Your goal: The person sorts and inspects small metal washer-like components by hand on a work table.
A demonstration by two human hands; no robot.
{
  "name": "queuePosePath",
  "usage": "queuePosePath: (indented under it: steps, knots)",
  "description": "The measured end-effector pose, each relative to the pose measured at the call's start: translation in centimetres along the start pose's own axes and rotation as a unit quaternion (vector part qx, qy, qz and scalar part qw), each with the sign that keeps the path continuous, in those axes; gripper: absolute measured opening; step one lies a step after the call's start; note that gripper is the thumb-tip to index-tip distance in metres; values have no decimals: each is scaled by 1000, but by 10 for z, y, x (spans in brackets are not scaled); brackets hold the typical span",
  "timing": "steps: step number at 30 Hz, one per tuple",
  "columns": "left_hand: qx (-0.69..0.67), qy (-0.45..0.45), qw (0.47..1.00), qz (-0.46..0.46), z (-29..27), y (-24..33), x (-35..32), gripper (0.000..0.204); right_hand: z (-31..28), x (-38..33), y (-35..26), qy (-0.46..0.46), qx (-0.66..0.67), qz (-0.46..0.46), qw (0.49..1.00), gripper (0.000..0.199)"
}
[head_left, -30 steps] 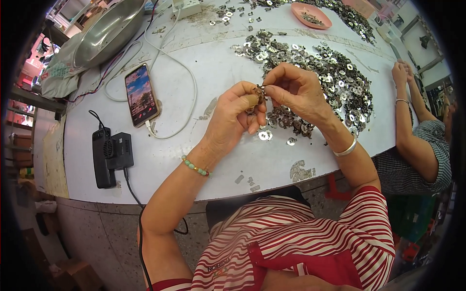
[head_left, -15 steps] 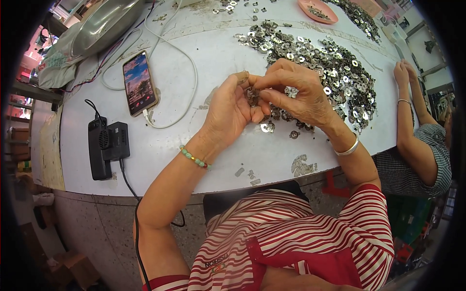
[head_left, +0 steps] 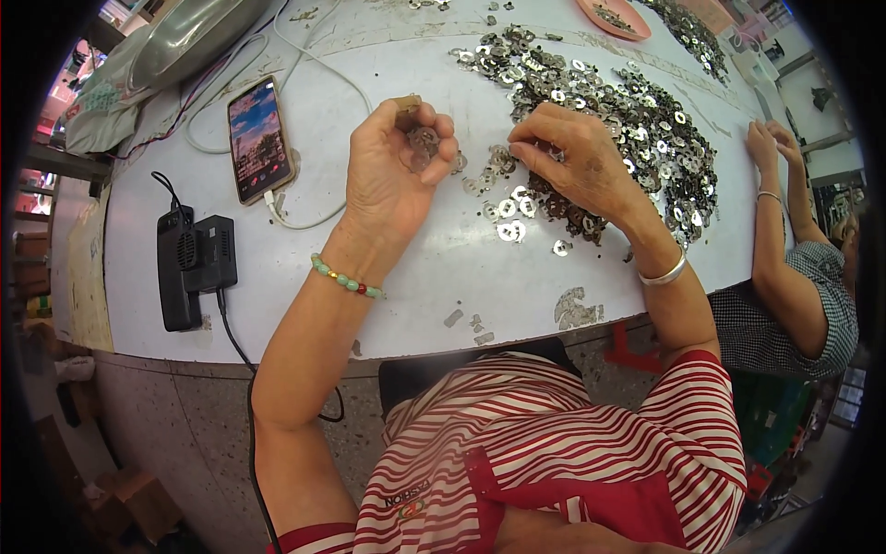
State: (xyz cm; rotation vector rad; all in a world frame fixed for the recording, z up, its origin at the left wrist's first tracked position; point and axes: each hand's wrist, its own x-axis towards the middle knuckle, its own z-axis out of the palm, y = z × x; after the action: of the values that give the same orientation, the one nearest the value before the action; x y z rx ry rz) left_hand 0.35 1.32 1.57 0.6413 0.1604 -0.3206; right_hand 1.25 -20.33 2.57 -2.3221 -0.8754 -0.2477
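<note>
I see my hands have parted: my left hand (head_left: 399, 171) now cups a small stack of washers (head_left: 424, 144) alone, while my right hand (head_left: 574, 159) pinches another from the pile (head_left: 637, 111) on the table (head_left: 406, 277).

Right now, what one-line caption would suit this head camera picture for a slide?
Left hand holds a small stack of metal washers while the right hand picks from the washer pile on a white table.

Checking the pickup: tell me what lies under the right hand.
The right hand rests fingertips-down on the edge of the pile of small metal washers on the white table. Which piece the fingertips pinch is covered by the hand itself.
</note>
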Motion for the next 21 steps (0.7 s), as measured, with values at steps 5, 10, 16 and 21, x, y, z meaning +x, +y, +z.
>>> queuePosePath:
  steps: [5, 10, 16, 21]
  knots:
    - [-6, 2, 1000, -7, -2, -1, 0, 22, 5, -1, 0, -13, -49, 24, 998, 14]
    - [-4, 12, 1000, -11, 0, -2, 0, 21, 13, -2, -5, -15, -62, 0, 998, 10]
    - [-7, 11, 1000, -15, -2, -5, 0, 20, 16, -3, -3, -7, -46, -2, 999, 7]
    - [-8, 5, 1000, -20, -1, -5, 1, 19, 16, -3, 1, -12, -22, 20, 999, 6]
